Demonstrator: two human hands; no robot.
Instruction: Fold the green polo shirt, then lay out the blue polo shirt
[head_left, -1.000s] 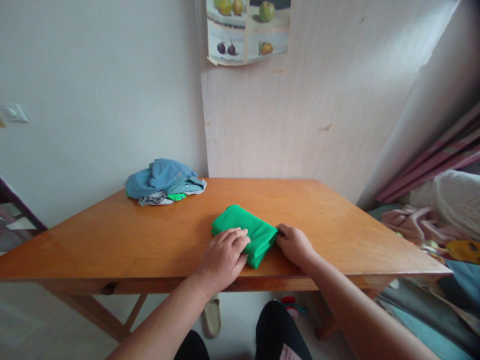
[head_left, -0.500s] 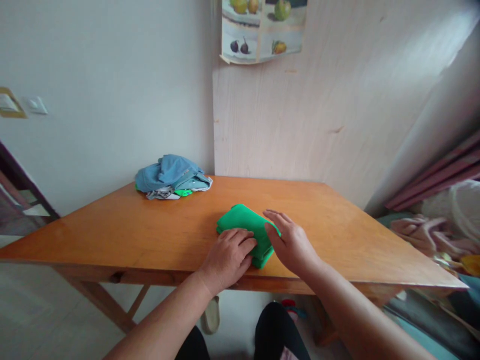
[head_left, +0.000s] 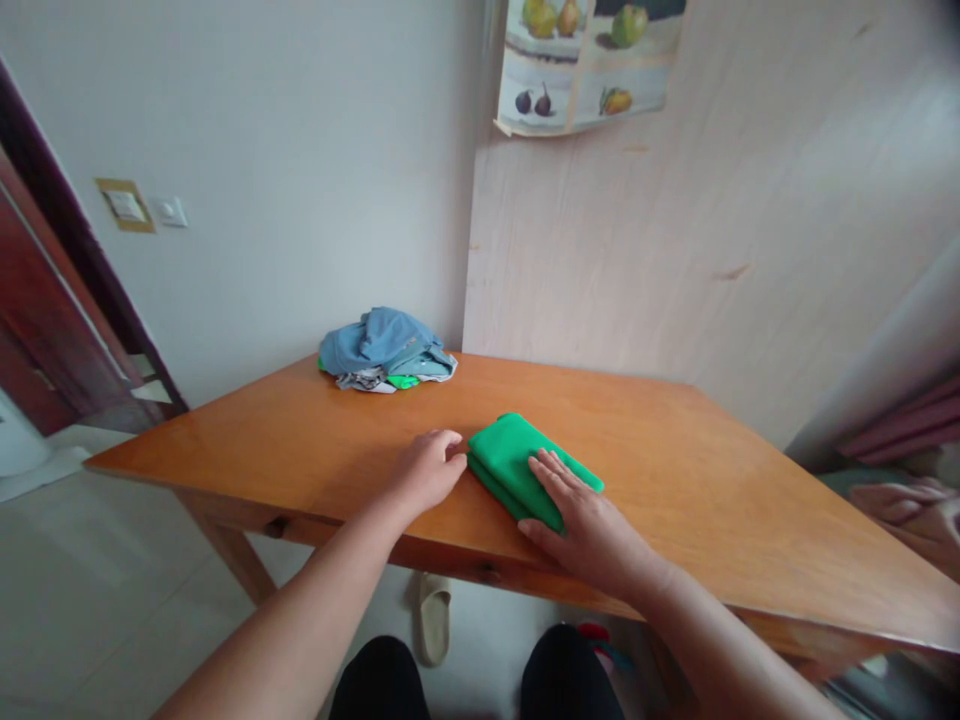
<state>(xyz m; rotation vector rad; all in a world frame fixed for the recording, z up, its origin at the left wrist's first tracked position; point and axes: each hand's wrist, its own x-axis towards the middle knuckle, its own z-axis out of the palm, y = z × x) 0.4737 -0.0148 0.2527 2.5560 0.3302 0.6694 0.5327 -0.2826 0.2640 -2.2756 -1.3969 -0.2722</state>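
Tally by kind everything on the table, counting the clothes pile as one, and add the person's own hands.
Green folded cloth: 1
Clothes pile: 1
Left hand and right hand: 2
Total: 4

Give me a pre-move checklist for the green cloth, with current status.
1. Right hand on the folded green cloth: ok, spread on top.
2. Left hand touching the cloth: cannot tell; it is right by the left corner.
3. Cloth supported by the table: ok, lying on it.
4. Clothes pile clear of the cloth: ok, bare wood between them.
5. Whole top of the cloth visible: not ok, the right hand covers part.
6. Underside flat: cannot tell, hidden.
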